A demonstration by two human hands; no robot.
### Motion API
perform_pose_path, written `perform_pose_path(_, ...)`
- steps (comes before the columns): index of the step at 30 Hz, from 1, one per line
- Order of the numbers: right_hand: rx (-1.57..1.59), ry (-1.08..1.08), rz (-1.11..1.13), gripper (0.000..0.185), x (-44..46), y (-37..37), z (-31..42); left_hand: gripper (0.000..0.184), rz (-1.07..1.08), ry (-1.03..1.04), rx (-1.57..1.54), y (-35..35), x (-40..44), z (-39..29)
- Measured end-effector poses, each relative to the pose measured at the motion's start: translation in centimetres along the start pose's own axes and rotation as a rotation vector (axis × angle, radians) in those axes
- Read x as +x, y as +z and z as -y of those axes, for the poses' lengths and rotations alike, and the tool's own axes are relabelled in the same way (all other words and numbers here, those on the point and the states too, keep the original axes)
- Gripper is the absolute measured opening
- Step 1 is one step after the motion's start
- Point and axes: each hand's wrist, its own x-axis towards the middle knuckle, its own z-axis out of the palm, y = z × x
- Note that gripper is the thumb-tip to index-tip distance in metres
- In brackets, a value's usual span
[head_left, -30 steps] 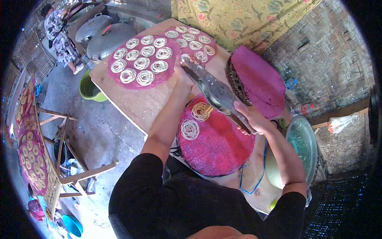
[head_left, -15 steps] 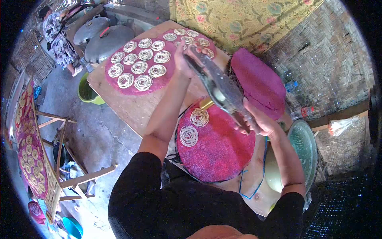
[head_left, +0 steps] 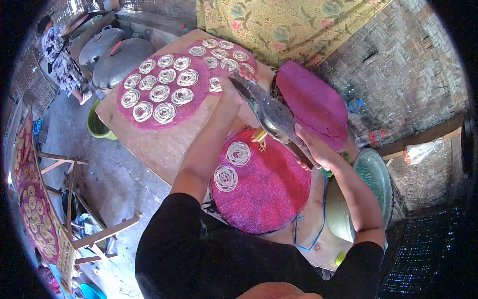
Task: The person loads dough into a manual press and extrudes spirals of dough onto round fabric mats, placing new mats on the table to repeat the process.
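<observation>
My left hand [head_left: 233, 83] is closed round the far end of a long dark hand press [head_left: 273, 110]. On the near end, my right hand [head_left: 318, 152] is also wrapped round the press's handles. A brass cylinder [head_left: 259, 134] sticks out below the press, and thin pale dough strands [head_left: 262, 145] hang from it. Beneath lies a round tray covered in pink cloth [head_left: 264, 199]. Two flat, nest-like coils of strands, an upper coil [head_left: 238, 153] and a lower coil [head_left: 225, 178], rest on its left side.
More coils lie on a pink cloth [head_left: 191, 109] across the wooden table [head_left: 149, 149]. A folded pink cloth [head_left: 313, 104] and a green basin [head_left: 373, 174] stand right. A slanted rack [head_left: 64, 244] holds coils at left. Another person [head_left: 59, 55] stands near large lidded pots [head_left: 124, 60].
The view has shifted, so the table and tray sit further left in the picture. Dough strands now show below the brass cylinder. Both hands keep their hold on the press.
</observation>
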Motion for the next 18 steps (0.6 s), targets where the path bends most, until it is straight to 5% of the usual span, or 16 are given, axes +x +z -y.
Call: perform_pose_path(18,0.011,-0.007,-0.037,0.067,-1.4,-1.0,-0.6,0.031,-0.181,0.01,-0.007,0.5,-1.3,1.7)
